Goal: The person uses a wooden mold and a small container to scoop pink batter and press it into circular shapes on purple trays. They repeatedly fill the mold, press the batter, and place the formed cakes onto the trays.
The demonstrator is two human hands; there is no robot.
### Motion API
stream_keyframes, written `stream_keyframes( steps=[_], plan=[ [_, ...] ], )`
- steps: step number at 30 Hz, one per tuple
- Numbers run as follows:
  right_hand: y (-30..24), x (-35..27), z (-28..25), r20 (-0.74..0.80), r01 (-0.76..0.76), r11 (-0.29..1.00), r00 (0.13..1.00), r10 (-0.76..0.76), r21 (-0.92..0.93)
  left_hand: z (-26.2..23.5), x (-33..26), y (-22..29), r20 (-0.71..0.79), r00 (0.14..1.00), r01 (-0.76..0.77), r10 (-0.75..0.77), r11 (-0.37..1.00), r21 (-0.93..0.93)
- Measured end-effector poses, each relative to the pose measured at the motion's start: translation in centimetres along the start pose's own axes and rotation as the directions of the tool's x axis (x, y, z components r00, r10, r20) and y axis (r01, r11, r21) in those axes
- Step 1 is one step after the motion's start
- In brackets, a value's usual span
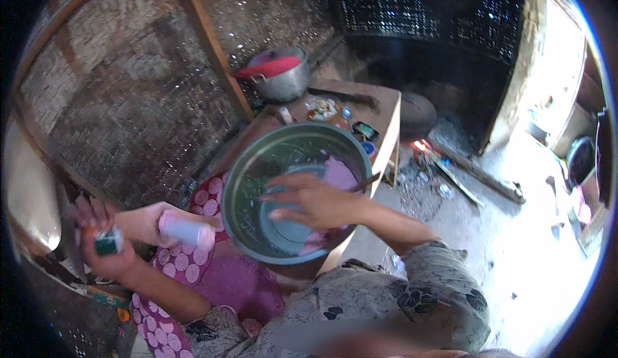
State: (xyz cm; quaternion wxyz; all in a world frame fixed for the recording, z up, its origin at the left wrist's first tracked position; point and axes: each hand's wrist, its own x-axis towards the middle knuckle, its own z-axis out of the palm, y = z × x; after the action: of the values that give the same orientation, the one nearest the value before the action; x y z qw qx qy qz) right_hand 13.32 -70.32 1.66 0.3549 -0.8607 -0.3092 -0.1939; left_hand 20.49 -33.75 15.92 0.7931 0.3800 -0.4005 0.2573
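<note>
My right hand (309, 200) reaches over a large green basin (235, 165), fingers spread, holding nothing visible. Beneath it, inside the basin, sit a smaller blue-grey bowl (273, 220) and something smooth and pink (339, 174). A brown stick-like handle (365, 183) juts over the basin's right rim. Off to the left, my left hand (109, 258) is closed around a small container with a dark green side (108, 242); motion blurs it. Close by are a pink and whitish bottle (187, 230) and a pale, cream-coloured item (138, 223), whose kind I cannot make out.
The basin rests on a wooden table (386, 104). Behind it are a metal pot (286, 82) with a red cloth, a plate of food (322, 108) and a phone (365, 130). On the floor to the right, a fire (421, 146) burns beside a log (479, 171).
</note>
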Motion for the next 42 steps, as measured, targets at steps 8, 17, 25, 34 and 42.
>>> stream_keyframes(
  steps=[8,17,25,34,42],
  plan=[
    [-6.7,0.9,15.7,0.419,-0.504,-0.436,0.863,-0.281,0.745,1.7,-7.4,-3.5,0.32,0.794,0.605,-0.517,0.616,-0.504],
    [-8.3,-2.3,10.4,0.632,-0.463,-0.528,0.75,0.194,0.712,-8.1,-16.1,1.4,0.007,0.945,0.127,-0.326,0.388,0.913],
    [-12.9,0.4,14.7,0.389,-0.48,0.017,0.729,0.563,0.877,-7.3,-20.1,7.7,0.407,0.845,-0.454,-0.347,-0.065,0.888],
    [-18.8,1.3,18.8,0.424,-0.575,0.265,0.782,0.458,0.774,-12.3,-23.6,13.0,0.363,0.811,-0.425,-0.459,-0.038,0.904],
    [-23.9,3.5,18.1,0.266,-0.163,0.938,0.961,0.08,0.306,-14.8,-30.6,18.2,0.002,0.658,0.451,-0.753,0.396,0.8]
  ],
)
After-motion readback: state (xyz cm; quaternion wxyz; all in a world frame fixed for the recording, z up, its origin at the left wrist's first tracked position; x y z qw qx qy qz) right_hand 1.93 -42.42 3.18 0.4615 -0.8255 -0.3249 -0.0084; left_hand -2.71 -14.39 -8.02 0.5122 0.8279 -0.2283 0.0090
